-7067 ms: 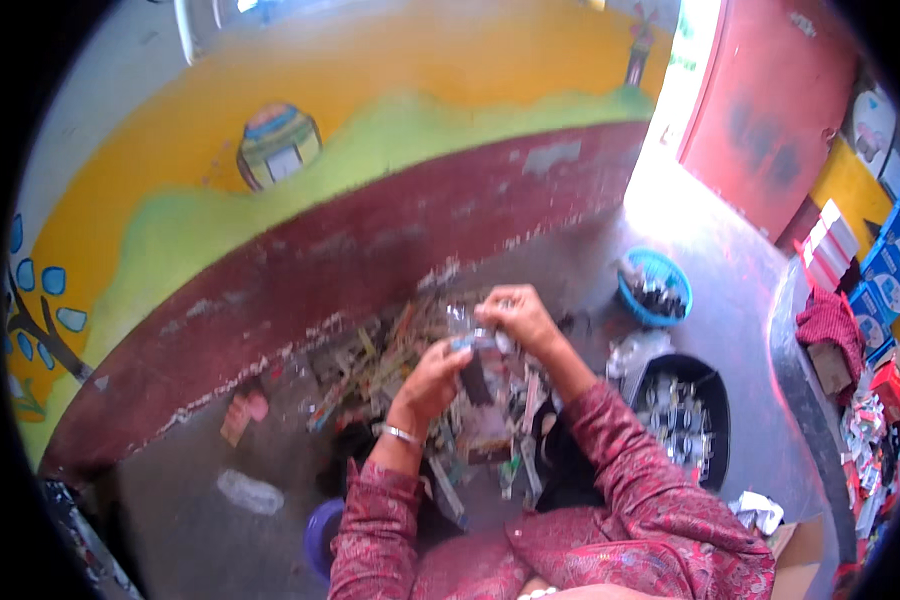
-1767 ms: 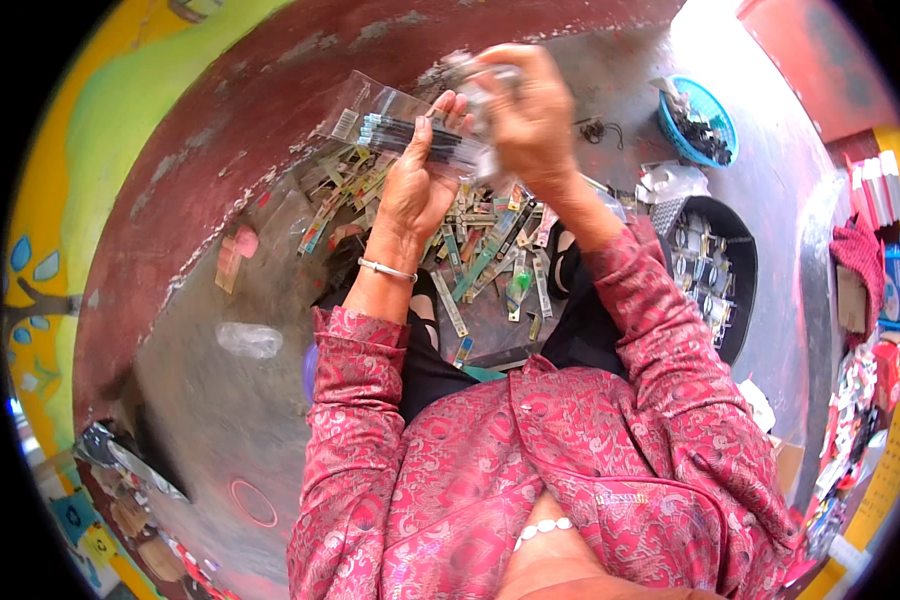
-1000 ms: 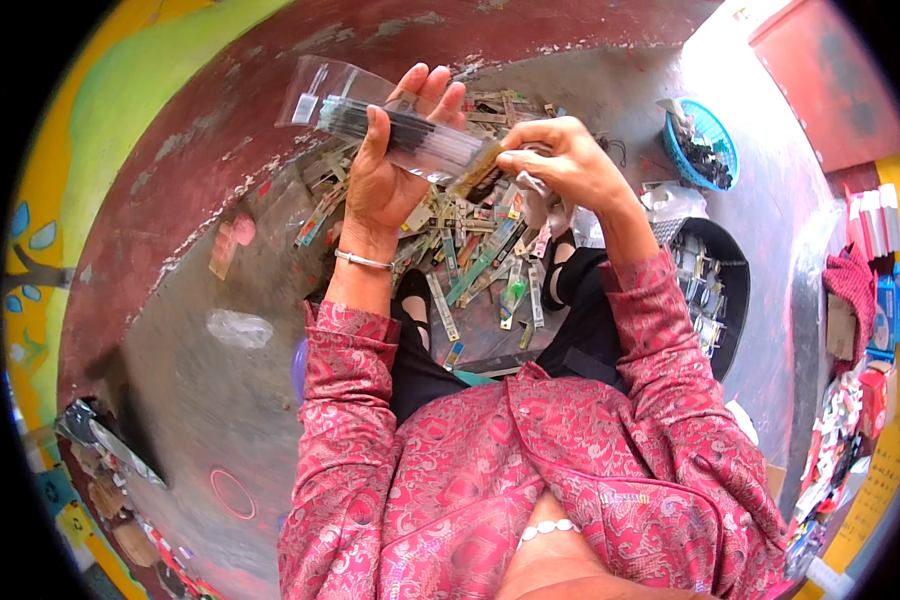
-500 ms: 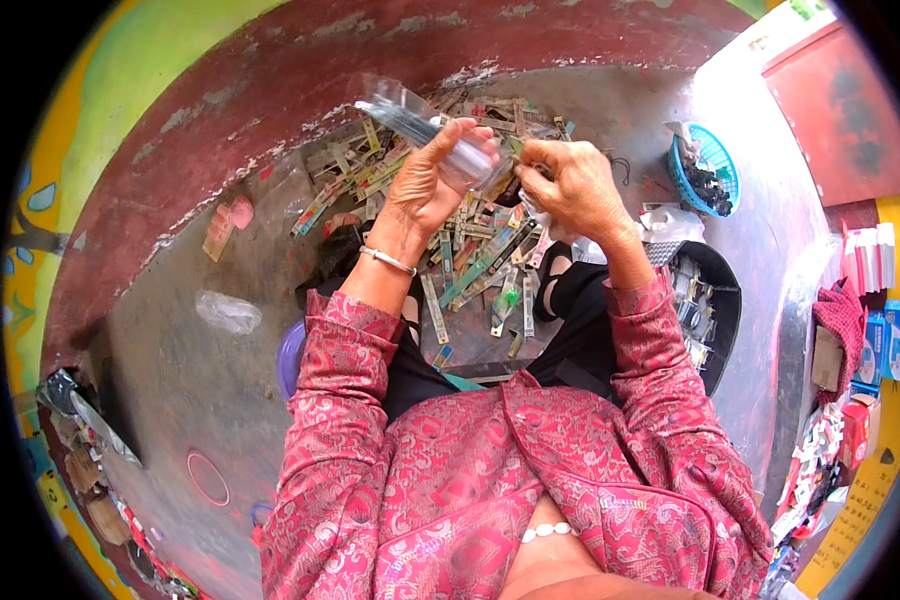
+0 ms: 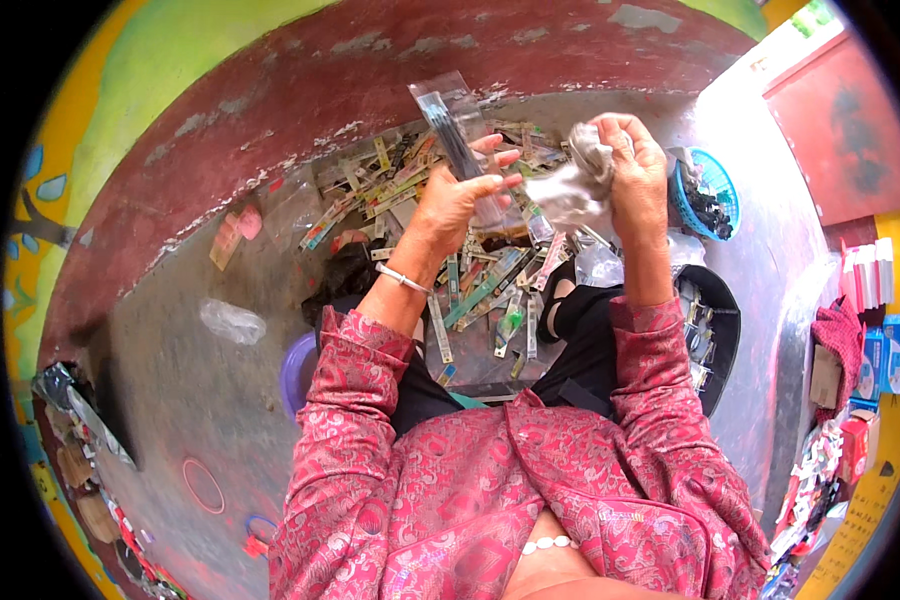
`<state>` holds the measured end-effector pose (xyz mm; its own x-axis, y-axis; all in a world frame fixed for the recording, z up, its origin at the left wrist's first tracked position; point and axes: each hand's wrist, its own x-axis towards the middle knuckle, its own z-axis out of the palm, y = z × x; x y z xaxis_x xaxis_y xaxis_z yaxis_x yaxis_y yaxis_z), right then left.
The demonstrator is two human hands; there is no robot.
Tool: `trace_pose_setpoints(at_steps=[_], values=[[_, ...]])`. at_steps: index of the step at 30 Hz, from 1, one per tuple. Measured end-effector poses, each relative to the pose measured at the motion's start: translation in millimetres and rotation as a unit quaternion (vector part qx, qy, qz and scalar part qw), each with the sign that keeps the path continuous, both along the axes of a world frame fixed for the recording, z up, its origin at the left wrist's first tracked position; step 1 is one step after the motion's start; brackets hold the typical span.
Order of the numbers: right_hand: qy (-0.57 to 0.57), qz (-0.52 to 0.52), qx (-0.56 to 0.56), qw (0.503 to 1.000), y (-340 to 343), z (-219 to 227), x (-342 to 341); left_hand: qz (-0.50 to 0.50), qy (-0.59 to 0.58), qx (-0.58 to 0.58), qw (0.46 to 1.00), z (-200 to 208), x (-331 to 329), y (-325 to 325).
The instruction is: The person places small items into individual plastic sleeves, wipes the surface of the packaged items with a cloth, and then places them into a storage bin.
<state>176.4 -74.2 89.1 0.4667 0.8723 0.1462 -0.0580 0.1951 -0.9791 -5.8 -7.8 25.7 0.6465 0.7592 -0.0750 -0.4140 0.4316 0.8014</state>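
Observation:
My left hand (image 5: 448, 207) holds a clear plastic packet (image 5: 452, 128) with thin dark sticks inside. The packet leans up and to the left, pinned by the thumb while some of the fingers are spread. Over to the right, my right hand (image 5: 638, 170) grips a crumpled greyish-white cloth (image 5: 575, 182), which hangs toward the left hand. A heap of flat, narrow, printed strips (image 5: 490, 265) lies on the floor beneath both hands, between and beyond my feet.
Right of my legs stands a black tub (image 5: 722, 310) holding small clear-wrapped pieces. Beyond it is a blue basket (image 5: 734, 190) with dark material. A purple basin (image 5: 295, 372) sits by my left leg, and a crumpled clear bag (image 5: 232, 320) lies farther left. A dark red wall (image 5: 270, 90) curves behind the heap.
My hands have moved apart. The right hand has drawn the cloth up and to the right, where it now shows fully. The packet has shifted right and points more steeply upward.

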Motion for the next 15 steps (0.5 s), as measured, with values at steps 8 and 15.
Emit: trace_pose_setpoints(at_steps=[8,15], values=[[-0.462,-0.022,0.134,0.876,13,-29,-48,-0.054,0.024,0.040,0.997,-6,7,-14],[-0.520,-0.111,-0.016,0.847,35,-38,-12,-0.173,0.034,-0.026,0.984,15,-3,-24]])
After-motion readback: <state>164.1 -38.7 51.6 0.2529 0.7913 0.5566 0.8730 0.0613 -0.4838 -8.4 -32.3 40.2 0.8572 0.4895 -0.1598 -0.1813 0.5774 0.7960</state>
